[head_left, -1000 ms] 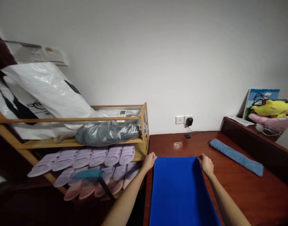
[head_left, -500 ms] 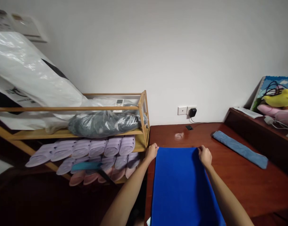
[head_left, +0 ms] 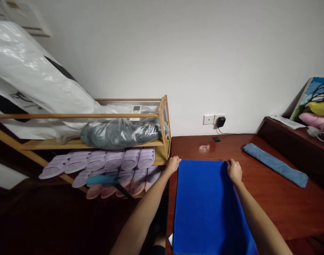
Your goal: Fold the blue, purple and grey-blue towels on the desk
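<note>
On the red-brown worktop before you, a bright blue cloth was spread lengthwise, its far edge drawn straight between your two hands. Your left hand pinched the far left corner between thumb and fingers, close to the worktop's left side. Your right hand pinched the far right corner, its fingertips partly hidden; a dark shadow ran down the cloth on that side. Near you, a small white tag poked out at the cloth's left edge.

Well to the right of your right hand lay a folded grey-blue cloth, set at a slant. Beyond your hands, a black plug adapter sat in the wall socket. To your left stood a wooden rack, with rows of lilac slippers below a plastic-wrapped dark bundle.
</note>
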The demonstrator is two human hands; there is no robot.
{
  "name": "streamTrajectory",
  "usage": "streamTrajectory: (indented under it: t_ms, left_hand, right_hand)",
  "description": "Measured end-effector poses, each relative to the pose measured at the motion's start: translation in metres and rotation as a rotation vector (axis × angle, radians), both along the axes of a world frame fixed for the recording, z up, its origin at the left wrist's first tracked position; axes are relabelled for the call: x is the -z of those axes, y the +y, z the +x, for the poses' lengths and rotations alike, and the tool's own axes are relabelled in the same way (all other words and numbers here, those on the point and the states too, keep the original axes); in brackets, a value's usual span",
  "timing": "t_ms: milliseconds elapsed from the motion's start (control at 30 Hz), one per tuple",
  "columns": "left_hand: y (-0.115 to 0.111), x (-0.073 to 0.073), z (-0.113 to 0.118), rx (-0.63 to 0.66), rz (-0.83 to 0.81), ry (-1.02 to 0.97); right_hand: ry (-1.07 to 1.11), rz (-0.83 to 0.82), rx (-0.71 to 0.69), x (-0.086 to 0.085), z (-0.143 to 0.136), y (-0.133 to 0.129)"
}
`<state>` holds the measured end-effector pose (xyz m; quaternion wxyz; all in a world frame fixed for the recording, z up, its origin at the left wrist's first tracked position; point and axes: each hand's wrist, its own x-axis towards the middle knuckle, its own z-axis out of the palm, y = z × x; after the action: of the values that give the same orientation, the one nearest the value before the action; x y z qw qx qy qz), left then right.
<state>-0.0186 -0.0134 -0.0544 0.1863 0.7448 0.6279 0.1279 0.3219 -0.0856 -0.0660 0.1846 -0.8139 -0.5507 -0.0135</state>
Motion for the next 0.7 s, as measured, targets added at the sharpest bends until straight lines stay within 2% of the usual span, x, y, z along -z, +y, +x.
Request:
streamTrajectory:
  t_ms: [100, 200, 300, 400, 500, 633, 700]
  left_hand:
    - [-0.006, -0.002, 0.005, 0.013, 0.076, 0.032]
    - [-0.028, -0.001, 0.032, 0.085, 0.179, 0.058]
    - [-0.057, 0.009, 0.071, 0.245, 0.226, 0.074]
    - [-0.073, 0.022, 0.088, 0.277, 0.218, 0.108]
    - [-0.073, 0.032, 0.073, 0.24, 0.219, 0.147]
    - [-0.061, 0.036, 0.037, 0.136, 0.221, 0.193]
    - [-0.057, 0.035, 0.028, 0.086, 0.215, 0.212]
  right_hand:
    - [-0.021, 0.01, -0.03, -0.006, -0.007, -0.004]
    - [-0.043, 0.036, -0.122, -0.007, -0.04, -0.009]
    - [-0.04, 0.025, -0.35, 0.002, -0.09, -0.011]
    - [-0.019, -0.036, -0.498, 0.018, -0.121, -0.011]
    - [-0.011, -0.094, -0.492, 0.031, -0.108, -0.012]
    - [-0.001, -0.146, -0.311, 0.037, -0.054, -0.017]
    - [0.006, -0.168, -0.23, 0.035, -0.032, -0.019]
